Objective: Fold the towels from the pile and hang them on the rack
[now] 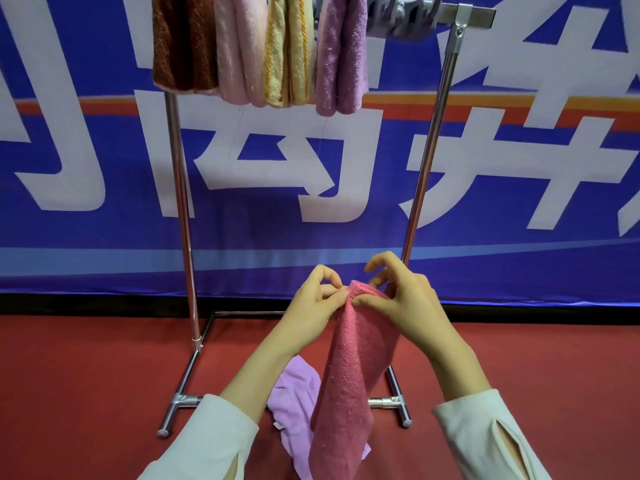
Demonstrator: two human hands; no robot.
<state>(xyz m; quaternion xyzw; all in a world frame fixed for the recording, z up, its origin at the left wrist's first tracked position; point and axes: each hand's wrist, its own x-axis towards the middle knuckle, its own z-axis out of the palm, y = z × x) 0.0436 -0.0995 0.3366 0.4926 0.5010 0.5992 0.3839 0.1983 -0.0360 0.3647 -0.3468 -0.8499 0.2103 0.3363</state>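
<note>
Head view, lower centre: left hand (pixel 313 304) and right hand (pixel 403 299) pinch the fuzzy pink terry towel's (pixel 349 372) top corners with curled fingertips; matching edges squarely should give a neat fold.

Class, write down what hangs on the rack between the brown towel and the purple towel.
In the head view, a pale pink towel and a yellow towel hang between the brown towel and purple towel.

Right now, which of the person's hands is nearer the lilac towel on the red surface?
Left. The left hand is above the lilac towel; the right hand is up and further right, beyond the hanging pink towel.
</note>
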